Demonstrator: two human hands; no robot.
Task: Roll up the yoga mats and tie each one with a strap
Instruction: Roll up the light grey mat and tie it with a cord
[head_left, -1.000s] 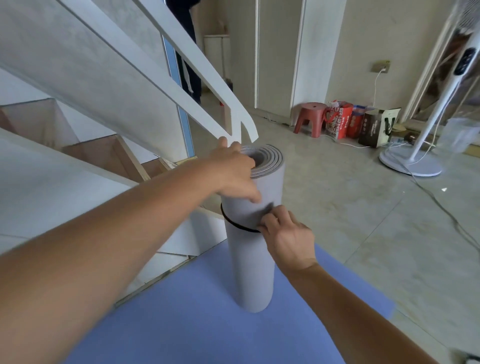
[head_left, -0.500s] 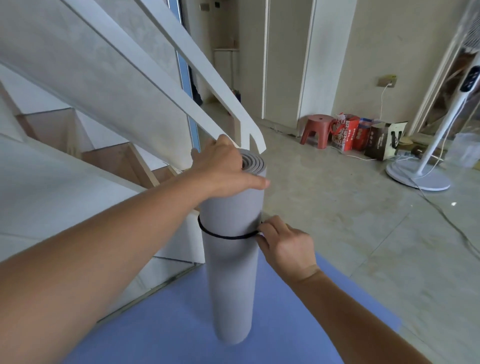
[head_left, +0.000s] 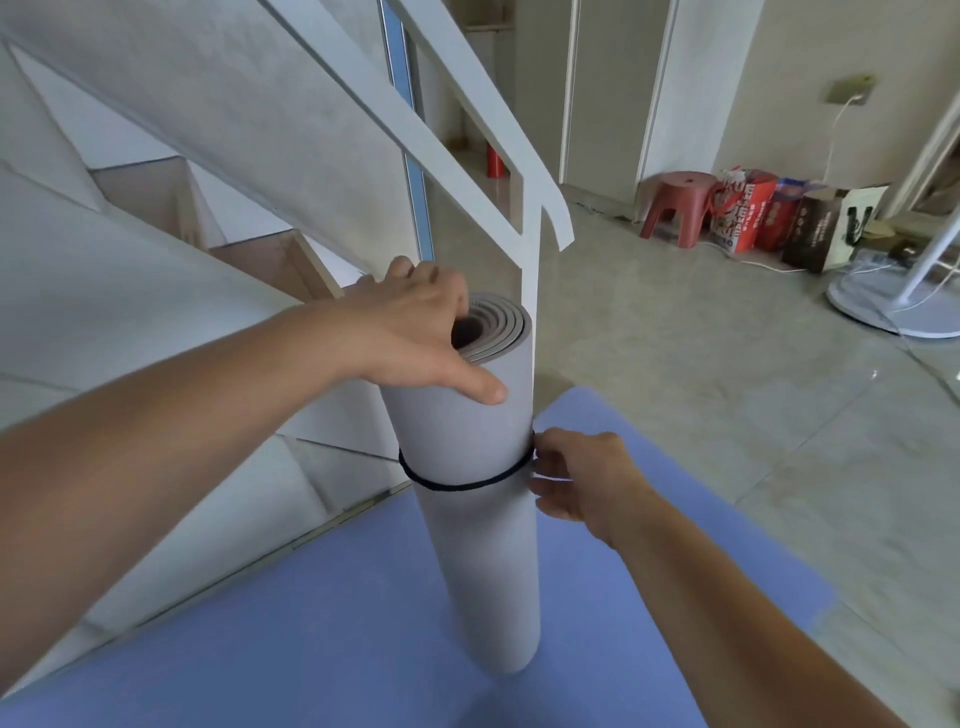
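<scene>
Grey mat roll (head_left: 483, 551) is fully rolled and standing on end, roughly upright, right in front of me. Its lower end is over the blue mat (head_left: 311, 623), which lies flat on the floor (head_left: 727, 389). Can't tell if the roll's end is resting on the blue mat or just off it. The spiral of layers shows at the top end.

Left hand (head_left: 415, 332) grips the top of the roll: thumb laid across the near face, fingers curled over the far rim, palm partly covering the open core.

Strap (head_left: 457, 486) is a thin black loop round the roll, about a third of the way down from the top. It sags a little at the front and sits higher at both sides.

Right hand (head_left: 582, 478) is at the roll's right edge, level with the strap. Fingers are curled in, with the fingertips pinching the strap where it leaves the roll. Whatever is behind the roll there is hidden.

Surroundings:
- Staircase (head_left: 208, 156) with a white handrail (head_left: 467, 104) to my left, with the handrail's end post just behind the roll.
- Red stool (head_left: 675, 202) against the far wall, with bags (head_left: 743, 213) beside it.
- White fan base (head_left: 893, 301) at far right.
- Wall socket (head_left: 849, 88) above the bags, with a white cable hanging down from it.
</scene>
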